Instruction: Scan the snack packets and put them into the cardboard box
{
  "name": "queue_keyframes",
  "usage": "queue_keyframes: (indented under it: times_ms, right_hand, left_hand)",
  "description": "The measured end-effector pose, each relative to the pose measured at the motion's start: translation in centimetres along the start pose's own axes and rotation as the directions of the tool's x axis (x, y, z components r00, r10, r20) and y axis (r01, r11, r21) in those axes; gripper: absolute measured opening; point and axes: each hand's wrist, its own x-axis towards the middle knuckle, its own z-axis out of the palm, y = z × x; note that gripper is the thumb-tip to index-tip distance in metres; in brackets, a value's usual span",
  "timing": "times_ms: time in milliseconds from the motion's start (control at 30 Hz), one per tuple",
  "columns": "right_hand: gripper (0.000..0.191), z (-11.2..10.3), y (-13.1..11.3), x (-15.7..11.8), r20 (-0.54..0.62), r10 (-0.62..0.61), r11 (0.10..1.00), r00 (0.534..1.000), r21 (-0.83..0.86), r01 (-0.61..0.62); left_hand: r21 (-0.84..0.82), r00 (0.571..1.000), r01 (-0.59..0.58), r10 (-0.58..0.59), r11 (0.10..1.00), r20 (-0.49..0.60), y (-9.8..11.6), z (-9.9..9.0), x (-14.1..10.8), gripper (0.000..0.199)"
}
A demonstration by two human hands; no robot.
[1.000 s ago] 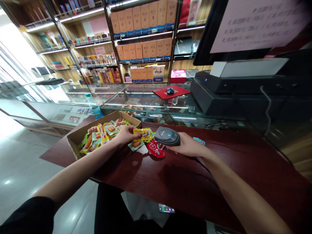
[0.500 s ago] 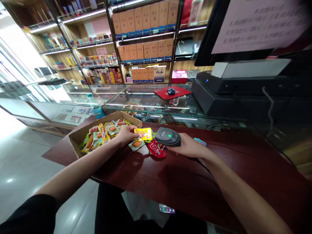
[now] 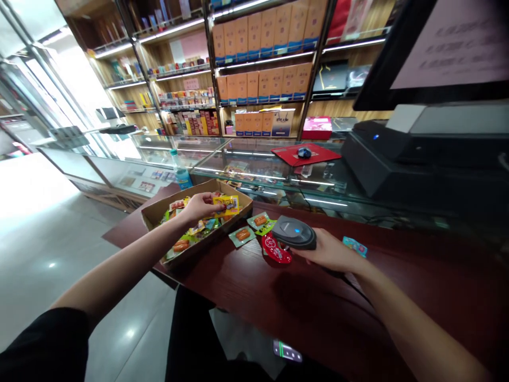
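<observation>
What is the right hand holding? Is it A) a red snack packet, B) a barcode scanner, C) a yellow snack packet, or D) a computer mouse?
B. The right hand is wrapped around a grey handheld barcode scanner, which has a small blue light on top.
</observation>
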Motion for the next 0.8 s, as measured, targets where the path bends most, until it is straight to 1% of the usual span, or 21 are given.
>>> queue_keyframes:
  times_ms: [100, 200, 267, 333, 400, 500, 600, 700, 800]
  right_hand:
    - [0.045, 0.8, 0.3, 0.4, 0.049, 0.024, 1.0, 0.999, -0.007, -0.024]
    - [0.041, 1.5, 0.2, 0.9, 0.076, 0.053, 0.998, 0.996, -0.022, -0.051]
    - [0.042, 1.8, -0.2, 1.1, 0.086, 0.057, 0.998, 0.995, -0.009, -0.056]
    - [0.045, 2.0, -0.4, 1.3, 0.096, 0.052, 0.999, 0.994, 0.008, -0.053]
    - [0.046, 2.0, -0.5, 1.4, 0.1, 0.053, 0.998, 0.994, 0.017, -0.055]
    - [0.049, 1.9, -0.4, 1.3, 0.092, 0.074, 0.997, 0.993, 0.021, -0.076]
    - [0.053, 1.5, -0.3, 1.1, 0.075, 0.079, 0.997, 0.994, 0.022, -0.08]
    - [0.053, 1.1, -0.3, 0.9, 0.047, 0.053, 0.998, 0.997, 0.026, -0.055]
    - [0.048, 0.5, -0.3, 0.7, 0.021, 0.033, 0.999, 0.999, 0.024, -0.034]
  left_hand:
    - [-0.051, 0.996, -0.032, 0.028, 0.998, -0.086, 0.4, -3.2, 0.3, 0.041]
    - [-0.085, 0.992, -0.083, 0.074, 0.993, -0.1, 0.4, -5.9, 0.5, 0.049]
    - [-0.067, 0.99, -0.098, 0.09, 0.993, -0.105, 0.3, -6.9, 0.4, 0.052]
    - [-0.062, 0.989, -0.102, 0.095, 0.993, -0.11, 0.2, -7.2, 0.3, 0.053]
    - [-0.049, 0.989, -0.1, 0.094, 0.994, -0.112, 0.2, -6.7, 0.1, 0.052]
    - [-0.002, 0.991, -0.093, 0.092, 0.996, -0.095, 0.2, -5.0, -0.1, 0.049]
    - [0.033, 0.996, -0.083, 0.084, 0.996, -0.026, -0.2, -2.7, -0.2, 0.048]
    - [0.07, 0.996, -0.08, 0.077, 0.994, 0.045, -0.9, 0.0, -0.3, 0.045]
    - [0.183, 0.987, -0.118, 0.095, 0.976, 0.133, -1.9, 2.8, -0.8, 0.041]
